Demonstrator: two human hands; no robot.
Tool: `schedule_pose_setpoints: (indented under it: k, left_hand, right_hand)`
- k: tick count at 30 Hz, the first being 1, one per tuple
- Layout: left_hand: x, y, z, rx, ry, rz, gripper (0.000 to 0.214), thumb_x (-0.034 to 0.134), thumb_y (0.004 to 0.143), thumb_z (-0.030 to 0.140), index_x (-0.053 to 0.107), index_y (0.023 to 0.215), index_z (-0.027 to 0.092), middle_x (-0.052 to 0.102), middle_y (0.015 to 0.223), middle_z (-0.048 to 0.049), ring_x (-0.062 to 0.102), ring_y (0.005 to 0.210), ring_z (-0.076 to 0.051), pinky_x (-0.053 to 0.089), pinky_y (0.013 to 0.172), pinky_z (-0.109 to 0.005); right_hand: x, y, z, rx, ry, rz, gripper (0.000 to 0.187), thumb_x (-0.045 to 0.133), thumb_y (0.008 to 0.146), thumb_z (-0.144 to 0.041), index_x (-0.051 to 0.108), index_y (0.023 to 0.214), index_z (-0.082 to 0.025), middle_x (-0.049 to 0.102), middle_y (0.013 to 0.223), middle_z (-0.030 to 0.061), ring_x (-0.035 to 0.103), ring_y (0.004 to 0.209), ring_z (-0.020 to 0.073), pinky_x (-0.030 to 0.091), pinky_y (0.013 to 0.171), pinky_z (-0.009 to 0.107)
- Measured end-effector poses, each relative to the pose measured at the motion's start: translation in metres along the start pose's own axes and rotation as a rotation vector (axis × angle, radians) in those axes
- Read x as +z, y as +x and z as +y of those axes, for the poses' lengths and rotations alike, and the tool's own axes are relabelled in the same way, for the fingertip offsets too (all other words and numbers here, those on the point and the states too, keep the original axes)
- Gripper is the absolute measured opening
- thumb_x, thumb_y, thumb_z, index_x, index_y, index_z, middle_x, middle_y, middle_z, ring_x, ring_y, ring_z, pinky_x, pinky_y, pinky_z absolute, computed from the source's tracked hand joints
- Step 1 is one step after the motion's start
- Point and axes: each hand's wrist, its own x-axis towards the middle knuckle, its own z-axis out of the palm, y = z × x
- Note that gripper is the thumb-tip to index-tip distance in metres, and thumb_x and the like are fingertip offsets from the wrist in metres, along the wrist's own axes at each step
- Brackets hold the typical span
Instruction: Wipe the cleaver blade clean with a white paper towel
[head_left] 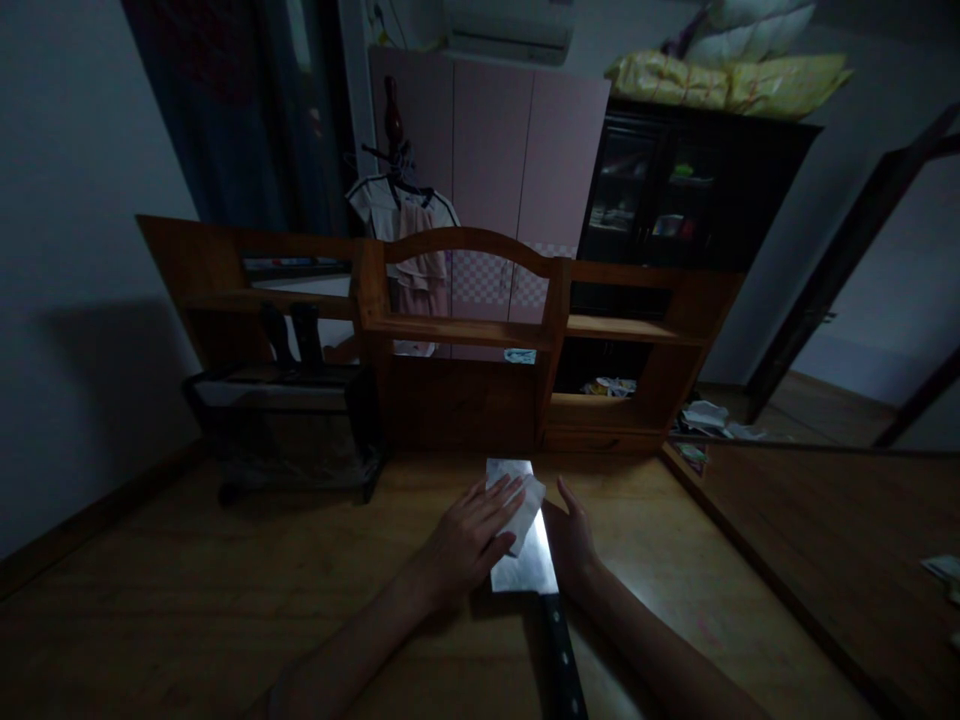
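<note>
A cleaver lies flat on the wooden desk, its wide steel blade pointing away from me and its black handle toward me. My left hand rests on the blade with fingers stretched out, pressing a white cloth or tissue against the steel. My right hand sits beside the blade's right edge, fingers extended along it and touching it.
A wooden shelf unit stands at the back of the desk. A black knife rack with dark handles is at the back left. Pink and dark cabinets stand behind. Papers lie on the floor at right.
</note>
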Motion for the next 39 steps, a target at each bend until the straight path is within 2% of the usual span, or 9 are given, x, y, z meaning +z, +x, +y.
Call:
schedule_pose_setpoints:
  k: [4, 8, 15, 21, 25, 30, 33, 36, 39]
  left_hand:
    - [-0.005, 0.003, 0.012, 0.150, -0.063, -0.136, 0.054, 0.033, 0.101, 0.043, 0.026, 0.151, 0.026, 0.029, 0.156, -0.0016, 0.021, 0.146, -0.020, 0.022, 0.120, -0.046]
    - [-0.003, 0.002, 0.013, 0.159, -0.076, -0.195, 0.051, 0.031, 0.101, 0.042, 0.029, 0.150, 0.027, 0.031, 0.155, -0.0022, 0.025, 0.145, -0.019, 0.024, 0.120, -0.046]
    - [0.003, 0.001, 0.006, 0.098, 0.021, -0.104, 0.052, 0.035, 0.100, 0.043, 0.035, 0.147, 0.022, 0.036, 0.153, -0.0065, 0.030, 0.143, -0.023, 0.030, 0.117, -0.045]
    - [0.014, -0.003, -0.004, -0.123, 0.129, 0.007, 0.049, 0.037, 0.099, 0.043, 0.043, 0.143, 0.021, 0.037, 0.152, -0.0079, 0.037, 0.140, -0.024, 0.035, 0.115, -0.047]
    - [0.013, 0.002, 0.001, -0.189, 0.165, 0.106, 0.054, 0.038, 0.099, 0.043, 0.035, 0.147, 0.019, 0.032, 0.155, -0.0091, 0.029, 0.143, -0.025, 0.031, 0.117, -0.047]
    - [0.017, 0.018, 0.031, -0.085, 0.105, 0.031, 0.058, 0.038, 0.098, 0.047, 0.033, 0.148, 0.017, 0.031, 0.155, -0.0103, 0.027, 0.144, -0.024, 0.030, 0.118, -0.046]
    - [0.026, 0.021, 0.043, -0.036, 0.066, -0.016, 0.060, 0.039, 0.097, 0.049, 0.033, 0.148, 0.016, 0.031, 0.155, -0.0102, 0.027, 0.144, -0.024, 0.030, 0.118, -0.045]
    - [0.031, 0.017, 0.043, -0.056, 0.051, -0.009, 0.058, 0.040, 0.098, 0.047, 0.033, 0.148, 0.019, 0.033, 0.155, -0.0084, 0.029, 0.143, -0.024, 0.032, 0.117, -0.044]
    - [0.030, 0.011, 0.033, -0.166, 0.026, 0.029, 0.052, 0.038, 0.099, 0.043, 0.037, 0.147, 0.022, 0.036, 0.153, -0.0069, 0.032, 0.142, -0.023, 0.034, 0.116, -0.046]
  right_hand:
    - [-0.003, 0.000, 0.000, -0.011, -0.010, 0.149, 0.049, 0.052, 0.088, -0.057, 0.067, 0.099, -0.012, 0.073, 0.086, 0.0129, 0.070, 0.086, 0.0315, 0.052, 0.083, 0.045]
    - [-0.003, 0.000, 0.001, -0.006, 0.022, 0.224, 0.044, 0.055, 0.086, -0.055, 0.065, 0.090, -0.013, 0.072, 0.081, 0.0131, 0.070, 0.080, 0.0300, 0.054, 0.076, 0.042]
    - [-0.002, -0.002, -0.008, -0.059, 0.032, 0.132, 0.044, 0.050, 0.090, -0.051, 0.067, 0.099, -0.011, 0.073, 0.087, 0.0139, 0.069, 0.086, 0.0324, 0.052, 0.082, 0.047]
    - [0.000, -0.006, -0.020, -0.134, 0.104, 0.066, 0.041, 0.047, 0.092, -0.046, 0.068, 0.102, -0.012, 0.073, 0.097, 0.0153, 0.066, 0.098, 0.0335, 0.050, 0.087, 0.049]
    - [-0.002, -0.002, -0.018, -0.127, 0.086, 0.047, 0.037, 0.049, 0.092, -0.041, 0.067, 0.105, -0.012, 0.073, 0.095, 0.0126, 0.067, 0.096, 0.0320, 0.051, 0.087, 0.047]
    - [-0.007, 0.006, -0.013, -0.131, 0.040, 0.150, 0.029, 0.049, 0.091, -0.029, 0.070, 0.095, -0.010, 0.074, 0.086, 0.0103, 0.070, 0.079, 0.0247, 0.054, 0.080, 0.036]
    - [-0.014, 0.009, -0.010, -0.086, 0.018, 0.219, 0.028, 0.053, 0.090, -0.032, 0.070, 0.088, -0.010, 0.073, 0.078, 0.0100, 0.069, 0.070, 0.0220, 0.055, 0.075, 0.033]
    - [-0.020, 0.010, -0.009, -0.164, -0.008, 0.227, 0.017, 0.065, 0.083, -0.030, 0.068, 0.087, -0.014, 0.073, 0.083, 0.0070, 0.069, 0.075, 0.0204, 0.055, 0.076, 0.031]
    - [-0.020, 0.009, -0.017, -0.247, -0.125, 0.224, 0.012, 0.075, 0.076, -0.024, 0.066, 0.080, -0.017, 0.071, 0.074, 0.0015, 0.066, 0.064, 0.0162, 0.053, 0.061, 0.025]
